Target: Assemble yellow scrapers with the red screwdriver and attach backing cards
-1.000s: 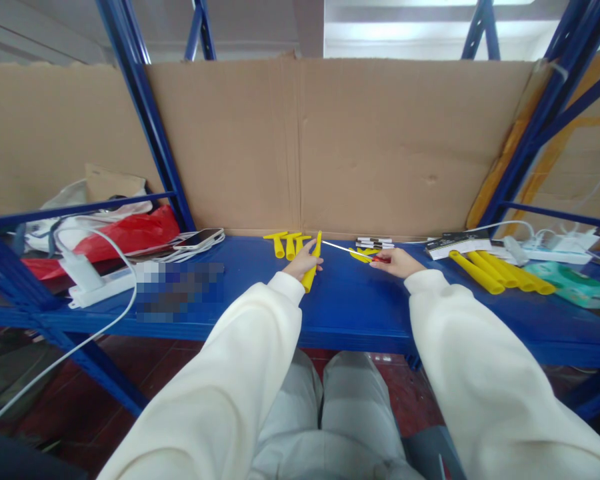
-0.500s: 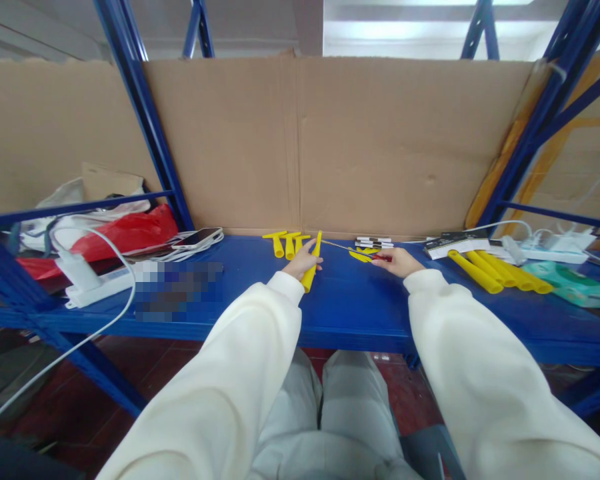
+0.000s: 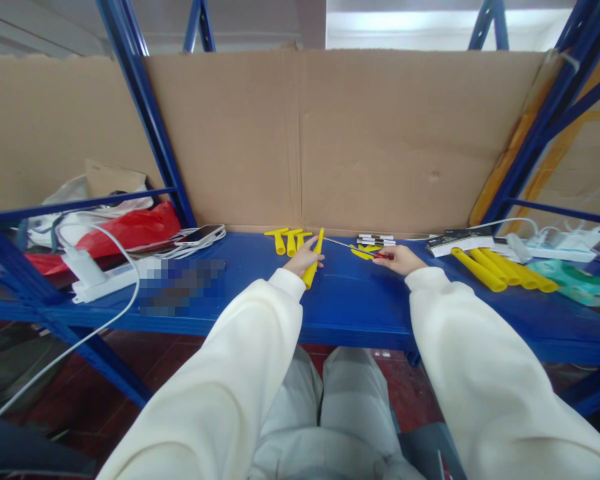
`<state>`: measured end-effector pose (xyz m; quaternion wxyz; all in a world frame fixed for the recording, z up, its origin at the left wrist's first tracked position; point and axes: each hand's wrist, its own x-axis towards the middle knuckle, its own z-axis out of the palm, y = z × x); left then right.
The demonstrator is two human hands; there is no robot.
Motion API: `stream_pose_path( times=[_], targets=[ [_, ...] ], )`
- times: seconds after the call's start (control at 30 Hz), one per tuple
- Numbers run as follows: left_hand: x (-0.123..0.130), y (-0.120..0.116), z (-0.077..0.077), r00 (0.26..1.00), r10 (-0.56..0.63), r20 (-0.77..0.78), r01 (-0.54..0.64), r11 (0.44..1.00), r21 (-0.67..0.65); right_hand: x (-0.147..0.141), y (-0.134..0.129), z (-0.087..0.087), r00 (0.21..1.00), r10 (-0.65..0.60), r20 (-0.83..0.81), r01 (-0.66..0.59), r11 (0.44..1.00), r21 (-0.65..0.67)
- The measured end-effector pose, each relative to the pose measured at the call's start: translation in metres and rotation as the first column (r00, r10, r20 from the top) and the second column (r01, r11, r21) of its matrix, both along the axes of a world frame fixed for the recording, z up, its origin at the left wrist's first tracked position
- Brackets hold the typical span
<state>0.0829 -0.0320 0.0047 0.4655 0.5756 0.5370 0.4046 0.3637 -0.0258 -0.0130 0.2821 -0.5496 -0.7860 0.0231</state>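
Note:
My left hand (image 3: 304,257) is closed round a yellow T-shaped plastic piece (image 3: 312,272), whose tube end points toward me. In my right hand (image 3: 399,259) is a screwdriver (image 3: 353,247) with a long thin shaft and a red-and-dark handle. The shaft reaches left, and its tip is at the far end of the held piece; whether they touch I cannot tell. Several small flat yellow parts (image 3: 363,252) lie beneath the shaft. Left of my left hand, yellow T-shaped pieces (image 3: 280,244) rest on the blue shelf (image 3: 350,307).
Yellow tubes (image 3: 480,270) lie at right, beside a black-and-white box (image 3: 460,243) and a green packet (image 3: 575,283). Black-and-white strips (image 3: 375,240) are by the cardboard wall (image 3: 380,147). At left are a phone (image 3: 203,235), a white power strip (image 3: 110,280) and a red bag (image 3: 135,230).
The camera view has shifted slightly. Both hands keep their holds on the yellow piece and the screwdriver, with hardly any movement.

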Motion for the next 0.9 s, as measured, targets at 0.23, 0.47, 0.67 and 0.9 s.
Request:
stream_pose_path(
  times=[0.23,0.47,0.67,0.9],
  targets=[
    [-0.0006,-0.0011,0.0005,1.0,-0.002,-0.003,0.002,1.0,0.009,0.0033,0.0042,-0.0045,1.0,0.022,-0.002,-0.022,1.0,0.01],
    [-0.0007,0.0001,0.0008,1.0,-0.005,-0.017,0.005,1.0,0.005,0.0059,0.0078,-0.005,0.999,0.041,-0.005,-0.04,0.999,0.023],
    [-0.0001,-0.0007,0.0006,1.0,-0.019,-0.011,0.019,1.0,0.008,0.0049,0.0045,-0.0047,0.999,-0.033,0.003,0.032,0.999,0.029],
    [0.0012,-0.0038,0.0009,1.0,-0.012,0.019,0.012,1.0,0.002,0.0011,0.0003,-0.0039,0.998,-0.057,-0.012,0.057,0.996,0.066]
  ],
)
